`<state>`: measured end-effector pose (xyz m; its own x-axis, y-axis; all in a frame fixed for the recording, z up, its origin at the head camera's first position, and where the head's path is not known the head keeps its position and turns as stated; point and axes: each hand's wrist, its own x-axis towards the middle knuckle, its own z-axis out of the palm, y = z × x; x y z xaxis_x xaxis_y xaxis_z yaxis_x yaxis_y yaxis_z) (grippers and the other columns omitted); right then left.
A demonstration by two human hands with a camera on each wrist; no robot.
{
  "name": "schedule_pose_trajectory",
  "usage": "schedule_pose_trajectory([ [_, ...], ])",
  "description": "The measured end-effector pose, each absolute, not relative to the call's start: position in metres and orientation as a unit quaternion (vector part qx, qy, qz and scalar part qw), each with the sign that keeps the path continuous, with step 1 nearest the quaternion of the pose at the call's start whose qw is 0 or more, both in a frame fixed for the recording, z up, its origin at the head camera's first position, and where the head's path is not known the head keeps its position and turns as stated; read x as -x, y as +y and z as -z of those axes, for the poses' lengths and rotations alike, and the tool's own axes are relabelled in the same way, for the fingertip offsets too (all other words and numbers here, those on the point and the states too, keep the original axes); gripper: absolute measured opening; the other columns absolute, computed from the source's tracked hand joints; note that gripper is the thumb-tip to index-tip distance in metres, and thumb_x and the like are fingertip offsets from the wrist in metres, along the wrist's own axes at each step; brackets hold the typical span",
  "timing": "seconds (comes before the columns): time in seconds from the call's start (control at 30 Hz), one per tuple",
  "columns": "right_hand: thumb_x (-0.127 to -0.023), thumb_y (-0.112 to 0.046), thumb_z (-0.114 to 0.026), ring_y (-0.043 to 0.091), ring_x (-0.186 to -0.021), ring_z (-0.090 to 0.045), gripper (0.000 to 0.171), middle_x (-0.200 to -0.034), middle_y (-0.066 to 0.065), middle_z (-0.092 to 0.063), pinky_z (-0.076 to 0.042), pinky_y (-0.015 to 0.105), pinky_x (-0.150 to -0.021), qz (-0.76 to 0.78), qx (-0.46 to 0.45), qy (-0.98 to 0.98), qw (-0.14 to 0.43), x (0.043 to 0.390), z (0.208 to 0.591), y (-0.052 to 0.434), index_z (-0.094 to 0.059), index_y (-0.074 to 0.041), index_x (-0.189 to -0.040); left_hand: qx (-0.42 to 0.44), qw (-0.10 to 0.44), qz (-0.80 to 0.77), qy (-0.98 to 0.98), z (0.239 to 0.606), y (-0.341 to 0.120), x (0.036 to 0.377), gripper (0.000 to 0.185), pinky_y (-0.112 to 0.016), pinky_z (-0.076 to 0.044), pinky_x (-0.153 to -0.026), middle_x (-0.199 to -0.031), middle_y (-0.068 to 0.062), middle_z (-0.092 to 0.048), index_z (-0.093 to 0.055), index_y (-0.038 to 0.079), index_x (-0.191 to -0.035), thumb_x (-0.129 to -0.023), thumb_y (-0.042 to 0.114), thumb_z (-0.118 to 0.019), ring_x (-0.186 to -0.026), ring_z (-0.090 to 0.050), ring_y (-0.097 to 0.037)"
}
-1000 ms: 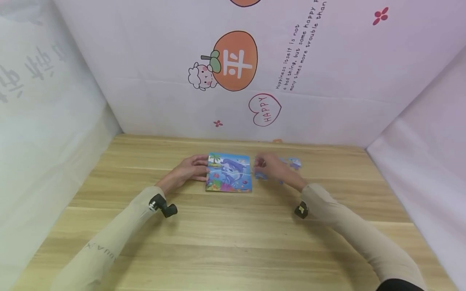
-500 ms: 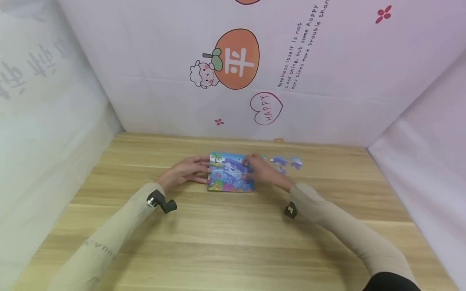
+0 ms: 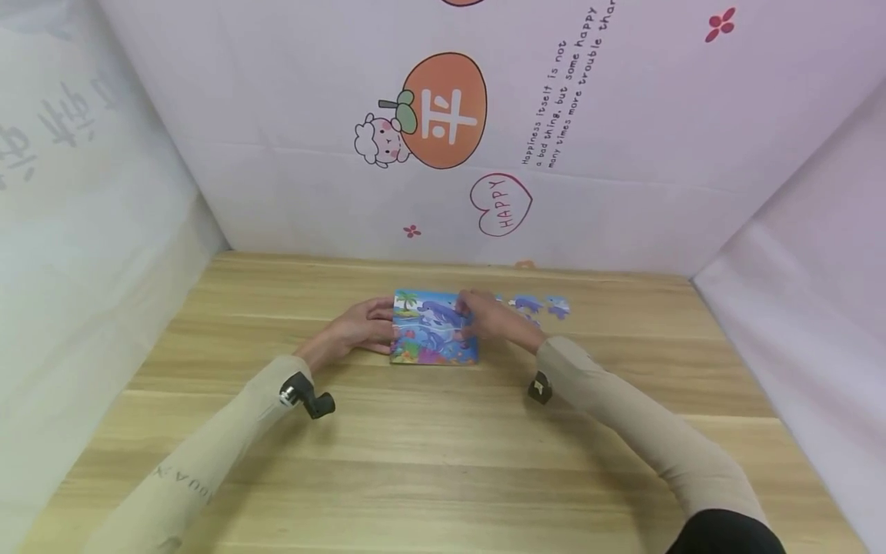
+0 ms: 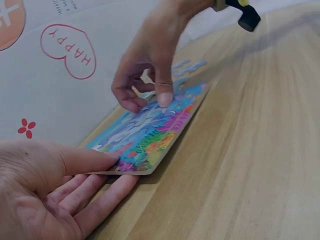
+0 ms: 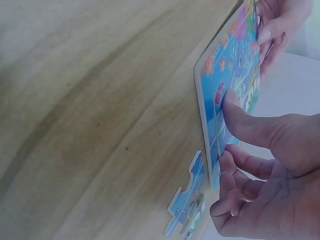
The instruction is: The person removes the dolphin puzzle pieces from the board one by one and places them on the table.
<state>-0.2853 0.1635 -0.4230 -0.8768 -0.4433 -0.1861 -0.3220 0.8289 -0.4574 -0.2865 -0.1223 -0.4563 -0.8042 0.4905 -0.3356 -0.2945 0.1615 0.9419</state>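
A square jigsaw puzzle with a dolphin and coral picture lies on the wooden table. At its left edge my left hand grips it, thumb on the picture and fingers at the underside in the left wrist view. My right hand is over the puzzle's right part. Its thumb and bent fingers pinch a flat blue puzzle piece against the picture; the fingers hide much of this piece. Beyond the right hand lie loose dolphin pieces, partly covered by that hand in the head view.
The wooden table meets a white printed cloth wall close behind the puzzle. Cloth walls also stand at the left and right. A small black camera is strapped at the left wrist, another at the right.
My right hand has moved left from beside the loose pieces onto the puzzle's right part, then settled there. The left hand has stayed at the left edge.
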Motion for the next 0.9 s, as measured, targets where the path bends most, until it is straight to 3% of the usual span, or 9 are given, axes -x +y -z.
schedule_pose_trajectory([
  [0.17,-0.088,-0.016,-0.084,0.033,-0.113,-0.056,0.040,-0.118,0.016,-0.061,-0.054,0.046,-0.106,0.190,0.194,0.950,0.152,0.286,0.421,0.161,-0.062,0.001,-0.116,-0.083,0.289,-0.633,0.714,0.457,-0.120,0.284,0.085,-0.033,-0.068,-0.084,-0.155,-0.028,-0.037,-0.020,0.004,-0.166,-0.097,-0.001,-0.070,-0.099,-0.069,-0.020],
  [0.4,-0.090,-0.020,-0.083,0.024,-0.094,-0.050,0.026,-0.101,0.009,-0.056,-0.053,0.039,-0.086,0.146,0.224,0.955,0.133,0.284,0.419,0.158,-0.064,-0.005,-0.096,-0.086,0.287,-0.635,0.712,0.456,-0.121,0.285,0.086,-0.037,-0.067,-0.088,-0.156,-0.029,-0.037,-0.020,0.003,-0.166,-0.096,-0.003,-0.070,-0.103,-0.070,-0.024],
  [0.53,-0.091,-0.020,-0.082,0.021,-0.088,-0.049,0.024,-0.096,0.007,-0.058,-0.051,0.036,-0.079,0.124,0.269,0.947,0.124,0.288,0.418,0.159,-0.061,-0.007,-0.089,-0.092,0.282,-0.632,0.716,0.455,-0.123,0.287,0.085,-0.034,-0.068,-0.084,-0.155,-0.028,-0.038,-0.020,0.003,-0.166,-0.097,-0.002,-0.069,-0.097,-0.071,-0.020],
  [0.8,-0.092,-0.007,-0.079,0.014,-0.073,-0.037,0.028,-0.075,-0.001,-0.041,-0.033,0.023,-0.064,0.202,0.320,0.908,0.177,0.298,0.421,0.166,-0.055,-0.004,-0.078,-0.086,0.290,-0.627,0.718,0.457,-0.121,0.288,0.084,-0.034,-0.068,-0.084,-0.156,-0.027,-0.037,-0.021,0.004,-0.165,-0.097,-0.003,-0.068,-0.098,-0.070,-0.020],
  [0.9,-0.095,-0.008,-0.076,0.015,-0.076,-0.036,0.030,-0.080,-0.001,-0.037,-0.032,0.022,-0.064,0.205,0.311,0.904,0.208,0.299,0.422,0.169,-0.051,-0.007,-0.077,-0.080,0.292,-0.626,0.718,0.457,-0.119,0.287,0.084,-0.034,-0.067,-0.087,-0.156,-0.027,-0.036,-0.022,0.004,-0.165,-0.097,-0.003,-0.069,-0.101,-0.069,-0.022],
])
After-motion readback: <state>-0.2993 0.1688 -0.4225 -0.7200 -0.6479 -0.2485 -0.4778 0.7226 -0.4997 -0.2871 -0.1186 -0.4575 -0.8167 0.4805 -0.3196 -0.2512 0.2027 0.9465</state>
